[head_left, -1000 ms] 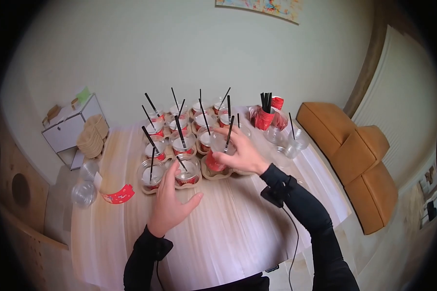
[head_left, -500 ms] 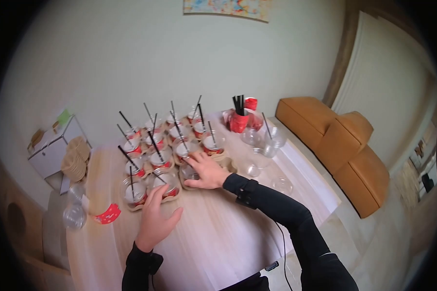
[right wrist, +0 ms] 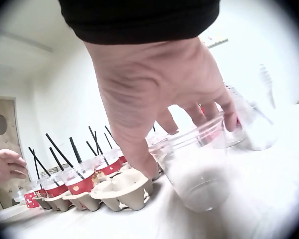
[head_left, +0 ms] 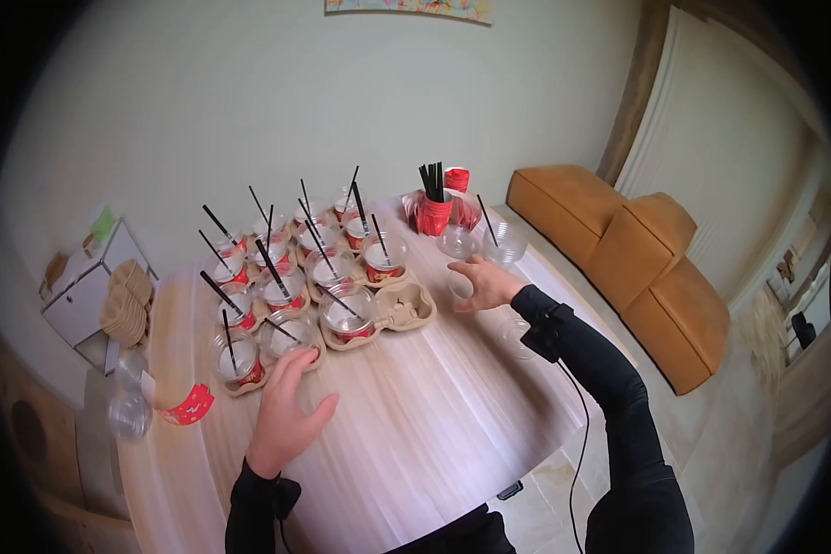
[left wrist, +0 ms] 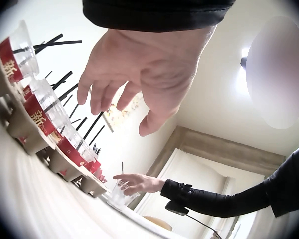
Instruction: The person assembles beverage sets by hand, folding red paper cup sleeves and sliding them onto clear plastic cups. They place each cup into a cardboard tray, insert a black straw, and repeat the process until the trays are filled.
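Note:
My right hand (head_left: 491,284) reaches over a clear plastic cup (right wrist: 199,179) on the table, thumb and fingers spread around its rim. To its left, a lidless clear cup with a red sleeve and black straw (head_left: 346,319) sits in a pulp cup carrier (head_left: 422,317) whose right front pocket holds no cup. My left hand (head_left: 291,411) hovers with relaxed fingers and nothing in them, near the front left cups. Several more red-sleeved cups with black straws (left wrist: 37,117) stand in carriers behind.
A red cup of black straws (head_left: 434,214) stands at the back right, with more clear cups (head_left: 503,242) near it. On the left lie a red sleeve (head_left: 190,404) and clear cups (head_left: 130,415). Stacked carriers (head_left: 126,305) stand beyond. A brown sofa (head_left: 609,249) is at right.
My right hand has let go of a cup with a straw, now in the front carrier, and moved right to a clear cup. My left hand stays near the front cups. The head view has shifted.

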`<action>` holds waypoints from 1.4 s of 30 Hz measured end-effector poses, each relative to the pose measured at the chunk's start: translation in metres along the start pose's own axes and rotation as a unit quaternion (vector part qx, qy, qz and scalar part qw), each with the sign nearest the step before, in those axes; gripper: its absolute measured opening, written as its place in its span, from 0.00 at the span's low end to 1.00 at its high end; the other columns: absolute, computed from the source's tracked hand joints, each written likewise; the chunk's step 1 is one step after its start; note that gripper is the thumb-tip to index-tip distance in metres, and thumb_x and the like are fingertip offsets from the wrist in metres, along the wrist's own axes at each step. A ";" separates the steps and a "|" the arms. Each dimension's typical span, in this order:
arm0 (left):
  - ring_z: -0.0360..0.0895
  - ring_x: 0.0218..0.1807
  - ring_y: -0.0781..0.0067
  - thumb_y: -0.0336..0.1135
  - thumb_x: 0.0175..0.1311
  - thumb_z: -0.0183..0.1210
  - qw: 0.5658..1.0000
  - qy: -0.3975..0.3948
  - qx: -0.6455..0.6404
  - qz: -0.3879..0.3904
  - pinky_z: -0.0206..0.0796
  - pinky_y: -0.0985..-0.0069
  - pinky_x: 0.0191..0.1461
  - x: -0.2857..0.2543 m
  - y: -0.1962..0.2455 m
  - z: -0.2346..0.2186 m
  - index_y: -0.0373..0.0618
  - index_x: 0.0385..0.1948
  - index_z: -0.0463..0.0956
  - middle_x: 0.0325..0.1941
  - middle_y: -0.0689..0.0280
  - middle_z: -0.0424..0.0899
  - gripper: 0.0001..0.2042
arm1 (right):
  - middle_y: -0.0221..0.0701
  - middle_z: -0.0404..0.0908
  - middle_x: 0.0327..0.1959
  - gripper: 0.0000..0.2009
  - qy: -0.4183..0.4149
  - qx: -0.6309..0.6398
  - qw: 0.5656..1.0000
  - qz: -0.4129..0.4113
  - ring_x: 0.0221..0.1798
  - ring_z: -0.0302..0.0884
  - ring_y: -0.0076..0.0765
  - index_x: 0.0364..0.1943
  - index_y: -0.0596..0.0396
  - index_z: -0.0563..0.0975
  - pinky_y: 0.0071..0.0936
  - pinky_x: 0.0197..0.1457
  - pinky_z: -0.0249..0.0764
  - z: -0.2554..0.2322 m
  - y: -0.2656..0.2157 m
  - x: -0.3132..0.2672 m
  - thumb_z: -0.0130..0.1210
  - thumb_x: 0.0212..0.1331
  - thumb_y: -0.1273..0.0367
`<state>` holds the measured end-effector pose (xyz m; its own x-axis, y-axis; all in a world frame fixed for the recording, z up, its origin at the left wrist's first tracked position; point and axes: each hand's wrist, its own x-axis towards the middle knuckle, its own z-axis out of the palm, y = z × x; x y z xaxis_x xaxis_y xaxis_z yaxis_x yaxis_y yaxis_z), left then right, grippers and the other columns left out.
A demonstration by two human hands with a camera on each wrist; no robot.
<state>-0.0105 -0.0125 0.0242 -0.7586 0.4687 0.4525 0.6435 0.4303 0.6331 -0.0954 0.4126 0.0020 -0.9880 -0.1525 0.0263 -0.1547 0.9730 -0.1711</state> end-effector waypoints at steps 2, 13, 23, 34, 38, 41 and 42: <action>0.72 0.64 0.49 0.30 0.53 0.68 1.000 -0.005 0.002 0.003 0.64 0.65 0.67 -0.002 0.003 0.003 0.31 0.58 0.71 0.61 0.49 0.74 0.28 | 0.52 0.73 0.57 0.45 0.000 0.035 0.999 -0.006 0.62 0.72 0.57 0.67 0.56 0.69 0.48 0.65 0.70 -0.004 -0.006 -0.008 0.69 0.41 0.48; 0.79 0.58 0.54 0.39 0.36 0.80 0.994 -0.020 -0.098 -0.040 0.71 0.64 0.61 -0.020 0.023 0.047 0.34 0.68 0.57 0.55 0.50 0.79 0.52 | 0.56 0.69 0.61 0.47 0.014 0.352 0.899 -0.260 0.63 0.70 0.58 0.69 0.66 0.61 0.43 0.66 0.68 -0.024 -0.209 -0.099 0.69 0.52 0.49; 0.76 0.51 0.72 0.27 0.46 0.75 0.969 0.059 -0.224 -0.090 0.69 0.73 0.58 -0.012 -0.007 0.025 0.39 0.67 0.55 0.52 0.60 0.76 0.45 | 0.55 0.65 0.66 0.56 -0.146 -0.056 0.987 0.024 0.65 0.65 0.66 0.71 0.52 0.63 0.54 0.66 0.67 0.005 0.011 -0.093 0.73 0.35 0.39; 0.77 0.53 0.70 0.34 0.49 0.76 0.950 0.035 -0.304 -0.064 0.71 0.68 0.59 -0.013 -0.013 0.022 0.42 0.67 0.55 0.54 0.59 0.75 0.45 | 0.46 0.76 0.59 0.54 -0.100 -0.064 0.992 0.034 0.68 0.66 0.53 0.69 0.57 0.66 0.41 0.71 0.64 0.024 0.036 -0.102 0.77 0.35 0.45; 0.77 0.53 0.70 0.33 0.51 0.76 0.938 0.022 -0.338 -0.071 0.71 0.68 0.59 -0.010 -0.013 0.015 0.42 0.67 0.55 0.53 0.59 0.75 0.43 | 0.43 0.78 0.58 0.50 -0.201 0.001 0.979 0.027 0.66 0.68 0.50 0.67 0.58 0.69 0.37 0.69 0.68 0.025 0.050 -0.112 0.77 0.36 0.48; 0.77 0.53 0.70 0.33 0.51 0.75 0.926 0.009 -0.371 -0.076 0.71 0.68 0.58 -0.009 -0.012 0.016 0.43 0.67 0.55 0.53 0.59 0.75 0.43 | 0.44 0.80 0.55 0.48 -0.170 0.024 0.983 0.063 0.65 0.69 0.48 0.66 0.57 0.70 0.36 0.67 0.69 0.022 0.047 -0.118 0.76 0.37 0.49; 0.77 0.53 0.70 0.33 0.52 0.75 0.920 0.004 -0.384 -0.081 0.71 0.68 0.58 -0.009 -0.011 0.016 0.43 0.67 0.55 0.54 0.60 0.75 0.43 | 0.44 0.80 0.55 0.48 -0.170 0.024 0.983 0.064 0.65 0.69 0.48 0.66 0.57 0.70 0.36 0.67 0.69 0.020 0.041 -0.119 0.76 0.37 0.49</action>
<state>-0.0093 -0.0092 0.0030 -0.8414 0.4389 0.3153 0.2620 -0.1789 0.9483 0.0157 0.4675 -0.0279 -0.9408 -0.0869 -0.3278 -0.0213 0.9798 -0.1987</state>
